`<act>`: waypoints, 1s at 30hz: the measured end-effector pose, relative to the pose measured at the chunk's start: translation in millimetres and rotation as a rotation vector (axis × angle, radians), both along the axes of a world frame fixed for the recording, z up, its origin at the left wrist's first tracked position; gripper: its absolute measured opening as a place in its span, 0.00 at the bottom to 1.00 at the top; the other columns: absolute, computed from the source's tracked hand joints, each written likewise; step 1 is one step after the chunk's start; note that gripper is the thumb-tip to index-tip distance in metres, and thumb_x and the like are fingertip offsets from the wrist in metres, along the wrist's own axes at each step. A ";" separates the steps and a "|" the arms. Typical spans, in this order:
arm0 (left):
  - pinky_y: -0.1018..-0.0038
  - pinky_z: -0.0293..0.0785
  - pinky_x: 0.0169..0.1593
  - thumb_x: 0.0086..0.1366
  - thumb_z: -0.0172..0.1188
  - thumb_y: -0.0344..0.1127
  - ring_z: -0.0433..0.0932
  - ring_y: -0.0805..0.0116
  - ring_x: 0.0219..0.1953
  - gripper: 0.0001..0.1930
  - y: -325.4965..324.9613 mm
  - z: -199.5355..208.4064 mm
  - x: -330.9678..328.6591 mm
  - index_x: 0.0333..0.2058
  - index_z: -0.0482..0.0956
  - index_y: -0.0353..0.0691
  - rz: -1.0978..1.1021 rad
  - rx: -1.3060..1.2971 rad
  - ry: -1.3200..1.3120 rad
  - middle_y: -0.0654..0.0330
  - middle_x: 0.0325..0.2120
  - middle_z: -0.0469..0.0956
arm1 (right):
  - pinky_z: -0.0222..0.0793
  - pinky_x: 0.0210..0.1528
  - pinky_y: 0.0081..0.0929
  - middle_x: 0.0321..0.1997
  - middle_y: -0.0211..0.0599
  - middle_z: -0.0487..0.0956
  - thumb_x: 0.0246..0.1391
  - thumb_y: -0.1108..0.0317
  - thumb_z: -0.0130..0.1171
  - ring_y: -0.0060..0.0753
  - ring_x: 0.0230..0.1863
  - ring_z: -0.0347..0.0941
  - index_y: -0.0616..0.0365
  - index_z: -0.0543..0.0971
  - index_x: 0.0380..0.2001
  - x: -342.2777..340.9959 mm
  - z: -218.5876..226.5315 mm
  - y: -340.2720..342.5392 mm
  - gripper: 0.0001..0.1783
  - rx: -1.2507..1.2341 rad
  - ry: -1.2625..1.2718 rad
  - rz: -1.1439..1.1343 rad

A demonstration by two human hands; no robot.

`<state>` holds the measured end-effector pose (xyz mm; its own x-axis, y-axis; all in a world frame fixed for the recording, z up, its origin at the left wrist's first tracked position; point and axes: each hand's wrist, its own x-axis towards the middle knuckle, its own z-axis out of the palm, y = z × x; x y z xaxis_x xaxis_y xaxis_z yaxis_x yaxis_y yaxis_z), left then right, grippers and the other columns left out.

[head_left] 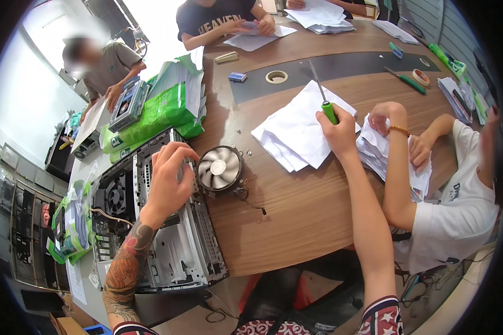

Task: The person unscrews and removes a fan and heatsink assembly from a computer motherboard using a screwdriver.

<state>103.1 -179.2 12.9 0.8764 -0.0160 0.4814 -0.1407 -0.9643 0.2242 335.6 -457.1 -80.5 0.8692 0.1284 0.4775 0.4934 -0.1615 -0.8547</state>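
Gripping a green-handled screwdriver (330,113), the right hand (336,129) is closing firmly around the handle, with the metal shaft pointing up and away from the person. The left hand (170,173) is arching, half closed, over the edge of an opened computer case (176,251), its fingers bending down; whether they are pinching anything one cannot tell. The tattooed left forearm is lying across the case, and a black case fan (115,198) is sitting inside, left of that hand

Just right of the left hand, a round CPU cooler fan (221,169) with pale blades is resting on the wood-grain desk (296,229), its short cable (253,204) trailing toward the person. Between the hands but nearer the right one, a stack of white paper (296,131) is spreading out, partly beneath the screwdriver. Beyond both hands, a roll of tape (276,77) and a small blue box (237,77) are lying on a dark strip. Beyond the left hand, a green plastic package (156,114) is leaning beside a metal drive unit (129,106). Right of the right hand, a co-worker in a white T-shirt (450,223) is reaching over another paper pile (377,151)
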 end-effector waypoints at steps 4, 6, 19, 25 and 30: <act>0.66 0.61 0.53 0.53 0.54 0.22 0.73 0.58 0.45 0.09 4.4 2.7 2.0 0.34 0.78 0.39 0.030 -0.017 -0.008 0.58 0.38 0.75 | 0.56 0.23 0.30 0.14 0.32 0.67 0.50 0.64 0.61 0.24 0.19 0.59 0.63 0.71 0.20 -3.9 4.2 3.8 0.15 0.016 -0.029 0.003; 0.66 0.61 0.53 0.53 0.54 0.22 0.73 0.58 0.45 0.09 5.8 0.0 3.7 0.33 0.78 0.39 0.030 -0.023 -0.009 0.58 0.38 0.75 | 0.56 0.23 0.31 0.14 0.34 0.67 0.50 0.64 0.60 0.24 0.19 0.59 0.63 0.70 0.20 -4.7 6.0 3.3 0.15 0.007 -0.025 0.014; 0.64 0.69 0.43 0.54 0.56 0.24 0.77 0.56 0.34 0.04 -4.6 15.0 39.6 0.27 0.79 0.38 -0.018 0.027 0.060 0.57 0.29 0.77 | 0.61 0.23 0.32 0.15 0.43 0.70 0.49 0.66 0.61 0.33 0.17 0.63 0.65 0.71 0.20 -12.6 10.1 -1.3 0.13 -0.038 -0.048 0.003; 0.58 0.75 0.39 0.56 0.54 0.29 0.80 0.49 0.32 0.07 37.9 7.3 182.9 0.29 0.81 0.34 -0.182 0.343 0.039 0.51 0.29 0.80 | 0.67 0.26 0.40 0.18 0.50 0.75 0.47 0.65 0.61 0.52 0.21 0.72 0.62 0.75 0.21 -10.7 2.7 10.1 0.12 -0.108 -0.111 0.031; 0.58 0.78 0.45 0.54 0.57 0.28 0.81 0.46 0.39 0.09 91.8 -24.6 270.4 0.32 0.84 0.37 0.025 0.388 0.249 0.47 0.33 0.82 | 0.71 0.30 0.46 0.20 0.51 0.77 0.45 0.63 0.61 0.58 0.26 0.75 0.59 0.76 0.21 -8.2 1.1 14.2 0.11 -0.142 -0.147 0.070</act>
<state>373.5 -87.4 -11.7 0.9669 -0.1311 0.2191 -0.1043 -0.9860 -0.1299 327.4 -442.9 -79.3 0.7780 0.2610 0.5715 0.6255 -0.2365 -0.7435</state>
